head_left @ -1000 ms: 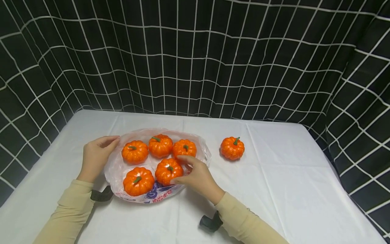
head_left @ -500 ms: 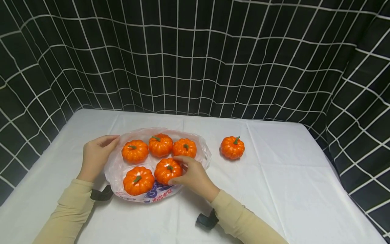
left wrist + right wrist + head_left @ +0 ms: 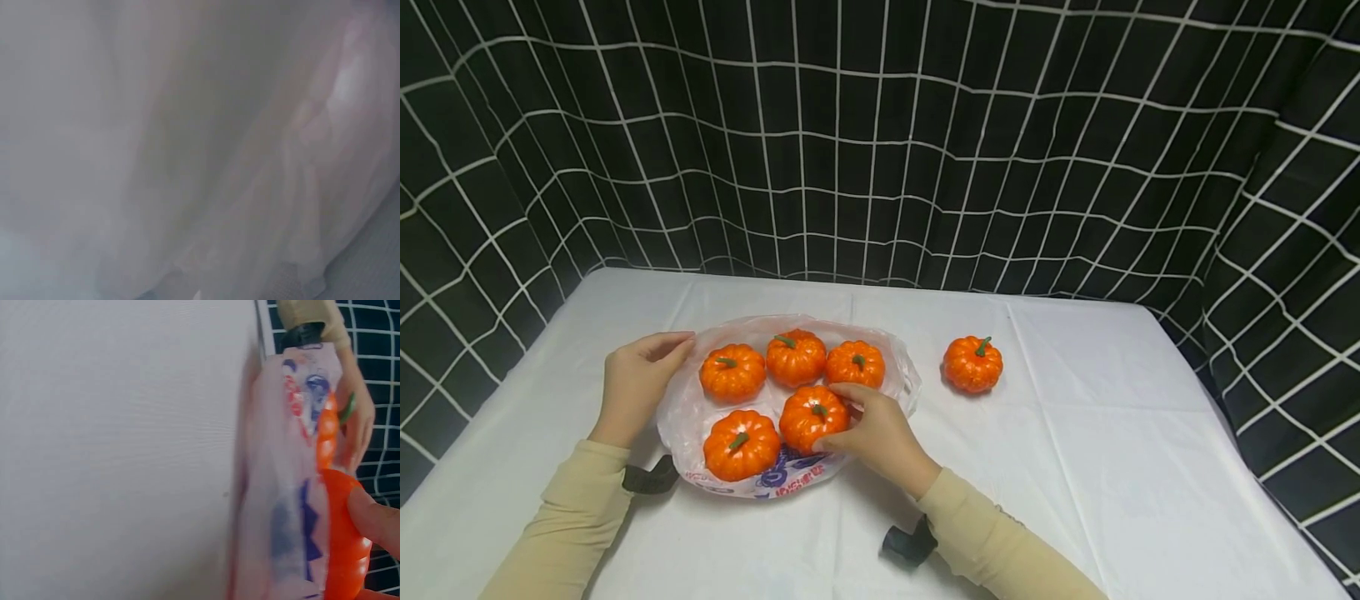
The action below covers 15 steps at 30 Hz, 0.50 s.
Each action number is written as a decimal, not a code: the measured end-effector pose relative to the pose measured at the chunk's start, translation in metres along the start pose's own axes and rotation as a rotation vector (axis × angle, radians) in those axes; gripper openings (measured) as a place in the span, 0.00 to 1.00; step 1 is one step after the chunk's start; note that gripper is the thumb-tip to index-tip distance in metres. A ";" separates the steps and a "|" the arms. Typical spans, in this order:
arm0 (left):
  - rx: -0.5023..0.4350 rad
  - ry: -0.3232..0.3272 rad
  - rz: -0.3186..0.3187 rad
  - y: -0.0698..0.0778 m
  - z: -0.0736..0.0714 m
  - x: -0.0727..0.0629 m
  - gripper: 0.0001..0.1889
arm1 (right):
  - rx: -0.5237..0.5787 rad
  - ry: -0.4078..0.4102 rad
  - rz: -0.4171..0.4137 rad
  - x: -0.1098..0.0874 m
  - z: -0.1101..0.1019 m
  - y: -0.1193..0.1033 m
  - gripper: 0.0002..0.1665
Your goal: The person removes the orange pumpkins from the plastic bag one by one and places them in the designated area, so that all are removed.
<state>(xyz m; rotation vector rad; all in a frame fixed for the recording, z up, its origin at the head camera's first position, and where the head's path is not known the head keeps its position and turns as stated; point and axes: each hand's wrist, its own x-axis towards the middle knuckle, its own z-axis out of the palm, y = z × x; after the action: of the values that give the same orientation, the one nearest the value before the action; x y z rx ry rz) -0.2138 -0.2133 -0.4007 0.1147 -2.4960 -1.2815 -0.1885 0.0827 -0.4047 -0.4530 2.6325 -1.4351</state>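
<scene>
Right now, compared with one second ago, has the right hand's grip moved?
Yes, slightly. Judged against the lone pumpkin outside the plastic bag in the head view, the right hand's grip has shifted a little to the left.

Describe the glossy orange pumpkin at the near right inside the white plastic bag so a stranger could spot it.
On the white tablecloth, find the open, translucent white plastic bag. In its near row, take the rightmost round, ribbed, glossy orange pumpkin with a green stem. Unlike its neighbours, it is gripped by the right hand.
</scene>
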 end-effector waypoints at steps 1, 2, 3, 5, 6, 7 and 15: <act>0.000 0.000 -0.002 0.000 0.000 0.000 0.17 | 0.004 0.009 0.001 -0.001 -0.001 -0.001 0.41; -0.002 0.000 -0.005 0.000 0.000 0.000 0.17 | 0.014 0.019 0.003 -0.002 -0.003 -0.002 0.41; -0.002 -0.001 -0.009 0.000 0.000 0.000 0.17 | 0.020 0.028 0.004 -0.003 -0.005 -0.003 0.41; -0.004 -0.004 -0.017 0.001 0.000 0.000 0.17 | 0.044 0.041 0.011 -0.005 -0.009 -0.006 0.41; -0.008 -0.004 -0.022 0.001 0.000 0.000 0.18 | 0.060 0.044 0.014 -0.006 -0.011 -0.008 0.41; -0.008 -0.005 -0.024 0.001 0.000 0.000 0.18 | 0.072 0.047 0.014 -0.008 -0.013 -0.009 0.40; -0.012 -0.005 -0.020 0.000 0.000 -0.001 0.18 | 0.147 0.082 0.021 -0.021 -0.035 -0.015 0.40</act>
<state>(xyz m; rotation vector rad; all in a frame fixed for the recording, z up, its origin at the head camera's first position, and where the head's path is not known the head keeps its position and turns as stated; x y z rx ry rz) -0.2132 -0.2135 -0.4008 0.1333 -2.4967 -1.3065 -0.1742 0.1099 -0.3739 -0.3563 2.5603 -1.6597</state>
